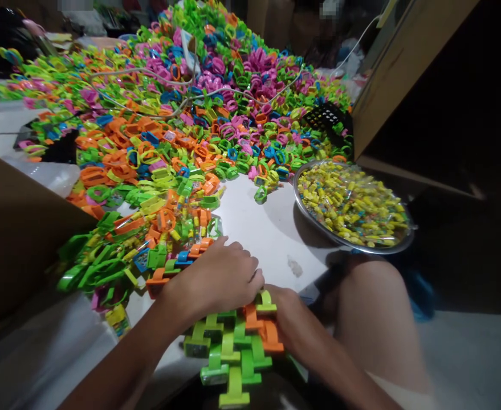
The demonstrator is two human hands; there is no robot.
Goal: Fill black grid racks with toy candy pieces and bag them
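1. a dim room, with a white surface point(250, 210) under a big spread heap of toy bands point(233, 119) in orange, green, pink, blue and yellow; a pale cord point(147, 71) lies across the heap.
2. a brown panel point(19, 239) stands at the left edge, and a cardboard box point(387, 80) juts in at the upper right.
3. near the surface's right side sits a round metal bowl point(408, 233), filled with small yellow wrapped pieces point(348, 199); a bare knee point(374, 285) is just below it.
4. the left hand point(228, 273) reaches in over the top end of the stacked green and orange bands point(237, 353), its fingers curled; whether they are clamped on a band or only resting there, i cannot tell.
5. the right hand point(273, 293) is mostly hidden behind the left one, at the stack's upper right; whether its fingers are apart or together, i cannot tell.
6. the stack lies below the grip in the view, in overlapping rows running down to the bottom edge, between the two forearms. another short row of bands point(182, 262), orange, green and blue, shows just beyond the left wrist.
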